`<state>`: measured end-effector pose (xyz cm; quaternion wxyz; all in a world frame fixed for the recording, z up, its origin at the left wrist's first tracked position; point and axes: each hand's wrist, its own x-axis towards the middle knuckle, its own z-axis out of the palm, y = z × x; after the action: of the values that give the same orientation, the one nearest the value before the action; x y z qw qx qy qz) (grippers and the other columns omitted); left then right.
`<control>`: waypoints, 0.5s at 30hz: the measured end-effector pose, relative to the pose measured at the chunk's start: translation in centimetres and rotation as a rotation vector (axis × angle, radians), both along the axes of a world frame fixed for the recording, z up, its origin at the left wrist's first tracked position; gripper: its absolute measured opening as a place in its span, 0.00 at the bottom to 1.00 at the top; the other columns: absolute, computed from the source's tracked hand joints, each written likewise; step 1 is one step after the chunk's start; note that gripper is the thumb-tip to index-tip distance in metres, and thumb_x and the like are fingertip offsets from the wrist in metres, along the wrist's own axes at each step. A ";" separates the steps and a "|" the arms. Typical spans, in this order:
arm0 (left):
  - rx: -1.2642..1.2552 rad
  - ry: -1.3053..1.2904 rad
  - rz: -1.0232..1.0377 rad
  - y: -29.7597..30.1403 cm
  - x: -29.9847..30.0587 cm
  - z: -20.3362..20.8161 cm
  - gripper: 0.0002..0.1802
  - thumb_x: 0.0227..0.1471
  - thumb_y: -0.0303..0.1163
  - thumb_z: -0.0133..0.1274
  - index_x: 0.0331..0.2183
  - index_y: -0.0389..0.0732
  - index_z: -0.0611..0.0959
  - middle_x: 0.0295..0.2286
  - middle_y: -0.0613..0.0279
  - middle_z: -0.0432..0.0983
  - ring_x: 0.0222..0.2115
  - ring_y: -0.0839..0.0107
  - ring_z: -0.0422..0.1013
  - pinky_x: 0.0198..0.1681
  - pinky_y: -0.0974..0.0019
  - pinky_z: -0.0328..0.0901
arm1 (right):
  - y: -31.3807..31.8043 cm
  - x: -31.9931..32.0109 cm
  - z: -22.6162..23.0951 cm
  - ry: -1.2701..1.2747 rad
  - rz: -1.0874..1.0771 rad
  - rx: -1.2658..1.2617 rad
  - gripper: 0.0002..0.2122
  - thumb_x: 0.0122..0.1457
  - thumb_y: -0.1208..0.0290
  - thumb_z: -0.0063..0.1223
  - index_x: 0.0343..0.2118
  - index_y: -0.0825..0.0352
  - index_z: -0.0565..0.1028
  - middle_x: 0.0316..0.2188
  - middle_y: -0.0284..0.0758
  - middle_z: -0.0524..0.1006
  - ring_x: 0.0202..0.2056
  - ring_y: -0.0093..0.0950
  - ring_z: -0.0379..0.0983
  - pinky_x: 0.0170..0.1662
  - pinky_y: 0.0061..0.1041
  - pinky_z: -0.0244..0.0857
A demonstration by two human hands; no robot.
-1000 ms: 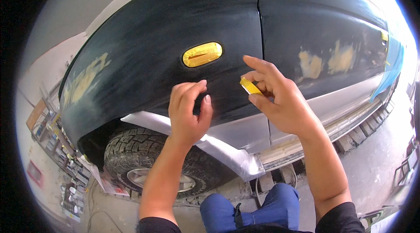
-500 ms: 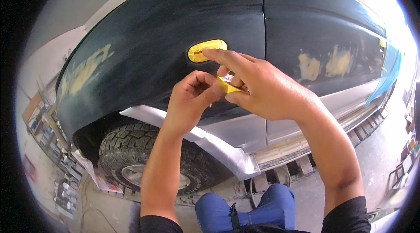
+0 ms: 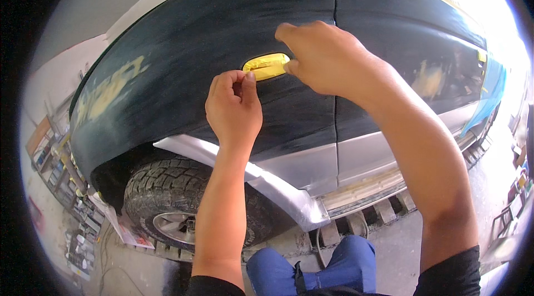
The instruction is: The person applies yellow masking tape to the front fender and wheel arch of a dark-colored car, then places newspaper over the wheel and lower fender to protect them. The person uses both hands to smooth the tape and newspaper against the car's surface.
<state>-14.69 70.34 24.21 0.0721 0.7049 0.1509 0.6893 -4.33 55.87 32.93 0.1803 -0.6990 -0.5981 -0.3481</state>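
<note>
Pinching thumb and forefinger together, the left hand (image 3: 233, 108) meets the lower left end of the yellow-taped oval (image 3: 267, 60); whether a strip of tape lies between those fingertips, I cannot tell. The right hand (image 3: 327, 57) has its thumb at the oval's right end, with the other fingers curled above and to the right; what it grasps is hidden from view. Half a second ago both hands met below the oval around a piece of yellow tape. Now they have risen and parted, one to each end, and that piece cannot be made out.

The oval lies between the two sets of fingertips, facing outward. Its long axis runs from the left fingertips to the right thumb, the right end slightly higher, and a narrow dark slot follows the same line.

Around the fingers spreads the dark body panel (image 3: 222, 29), with a tan patch (image 3: 114, 87) well to their left. Below the left fingers are a silver arch trim (image 3: 186, 146) and a treaded tyre (image 3: 161, 187), whose pale sidewall lettering is too small to read. Far right of the right fingers hangs a blue sheet (image 3: 488, 98); far lower left stands a cluttered shelf (image 3: 61, 168).
</note>
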 end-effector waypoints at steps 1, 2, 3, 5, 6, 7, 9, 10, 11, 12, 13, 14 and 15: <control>-0.011 0.015 0.027 -0.1 0.0 0.1 0.10 0.55 0.34 0.58 0.29 0.36 0.80 0.24 0.60 0.76 0.23 0.71 0.72 0.29 0.67 0.67 | 0.2 -0.2 0.1 0.013 -0.039 -0.009 0.14 0.56 0.71 0.58 0.43 0.70 0.72 0.32 0.46 0.79 0.38 0.46 0.77 0.39 0.41 0.71; -0.023 0.031 0.054 -0.3 0.0 0.3 0.11 0.55 0.34 0.58 0.29 0.36 0.81 0.25 0.59 0.77 0.23 0.69 0.72 0.29 0.66 0.67 | 0.4 -0.4 0.2 0.027 -0.077 -0.018 0.14 0.56 0.70 0.58 0.43 0.70 0.72 0.32 0.46 0.79 0.38 0.45 0.77 0.39 0.41 0.71; -0.034 0.046 0.082 -0.4 0.0 0.4 0.11 0.55 0.35 0.58 0.30 0.36 0.81 0.25 0.58 0.77 0.24 0.68 0.73 0.29 0.66 0.68 | 0.5 -0.4 0.3 0.040 -0.115 -0.027 0.14 0.56 0.70 0.58 0.42 0.70 0.72 0.32 0.46 0.79 0.38 0.45 0.77 0.39 0.40 0.71; 0.005 0.038 0.080 -0.4 0.2 0.4 0.12 0.55 0.35 0.58 0.29 0.36 0.81 0.25 0.58 0.77 0.25 0.66 0.74 0.29 0.64 0.68 | 0.8 0.4 0.1 0.031 -0.147 -0.001 0.14 0.56 0.69 0.58 0.42 0.69 0.72 0.32 0.46 0.79 0.38 0.45 0.78 0.40 0.40 0.72; 0.024 0.033 0.079 -0.4 0.4 0.4 0.12 0.55 0.36 0.58 0.29 0.35 0.82 0.26 0.57 0.78 0.25 0.65 0.75 0.30 0.64 0.68 | 1.0 0.7 0.0 0.026 -0.162 0.012 0.14 0.56 0.68 0.59 0.42 0.69 0.72 0.33 0.46 0.79 0.38 0.45 0.78 0.40 0.40 0.72; 0.023 0.046 0.104 -0.4 0.4 0.5 0.12 0.54 0.36 0.58 0.29 0.35 0.82 0.26 0.57 0.78 0.25 0.65 0.75 0.30 0.63 0.68 | 1.2 0.8 -0.1 0.030 -0.170 0.009 0.14 0.56 0.68 0.58 0.41 0.69 0.72 0.33 0.46 0.79 0.38 0.44 0.78 0.40 0.40 0.72; 0.020 0.070 0.154 -0.4 0.5 0.7 0.12 0.53 0.36 0.59 0.28 0.35 0.82 0.26 0.57 0.78 0.25 0.64 0.75 0.30 0.63 0.68 | 1.5 1.0 -0.2 0.039 -0.185 0.005 0.13 0.57 0.68 0.58 0.41 0.69 0.72 0.34 0.45 0.79 0.38 0.44 0.78 0.40 0.40 0.72; 0.023 0.074 0.163 -0.5 0.4 0.9 0.12 0.53 0.36 0.59 0.28 0.36 0.82 0.26 0.57 0.78 0.25 0.63 0.75 0.30 0.63 0.68 | 1.6 1.0 -0.3 0.019 -0.163 0.032 0.13 0.54 0.70 0.59 0.41 0.69 0.73 0.33 0.45 0.79 0.38 0.44 0.78 0.39 0.39 0.73; 0.026 0.078 0.171 -0.4 0.4 1.0 0.12 0.53 0.36 0.59 0.28 0.36 0.82 0.26 0.56 0.78 0.25 0.63 0.75 0.31 0.62 0.68 | 1.6 1.0 -0.4 0.000 -0.142 0.060 0.13 0.52 0.71 0.59 0.40 0.68 0.74 0.33 0.45 0.80 0.37 0.43 0.79 0.38 0.38 0.74; 0.029 0.081 0.180 -0.4 0.3 1.1 0.12 0.53 0.37 0.60 0.28 0.36 0.82 0.25 0.56 0.78 0.25 0.62 0.75 0.31 0.62 0.68 | 1.6 1.0 -0.5 -0.019 -0.120 0.087 0.14 0.49 0.73 0.60 0.40 0.68 0.76 0.33 0.45 0.81 0.37 0.43 0.80 0.38 0.38 0.75; 0.009 0.068 0.168 -0.5 0.3 1.1 0.12 0.52 0.36 0.60 0.28 0.36 0.82 0.25 0.56 0.78 0.25 0.61 0.75 0.31 0.61 0.69 | 1.6 1.0 -0.6 -0.019 -0.125 0.089 0.14 0.49 0.73 0.60 0.40 0.68 0.76 0.33 0.45 0.81 0.37 0.43 0.80 0.38 0.38 0.75; -0.012 0.055 0.156 -0.5 0.2 1.2 0.12 0.52 0.36 0.60 0.27 0.36 0.82 0.24 0.56 0.78 0.24 0.61 0.75 0.31 0.61 0.69 | 1.7 1.0 -0.7 -0.019 -0.130 0.091 0.13 0.49 0.73 0.60 0.40 0.68 0.76 0.33 0.45 0.81 0.37 0.43 0.80 0.38 0.38 0.75; -0.033 0.042 0.143 -0.4 0.2 1.2 0.12 0.52 0.36 0.60 0.27 0.36 0.82 0.23 0.57 0.78 0.24 0.60 0.75 0.31 0.60 0.69 | 1.7 1.1 -0.8 -0.019 -0.135 0.093 0.13 0.49 0.74 0.60 0.40 0.68 0.76 0.33 0.45 0.81 0.37 0.43 0.80 0.38 0.38 0.75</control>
<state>-14.50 69.91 25.43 0.0309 0.7052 0.2137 0.6753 -3.20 57.56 32.09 0.1829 -0.7255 -0.5344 -0.3933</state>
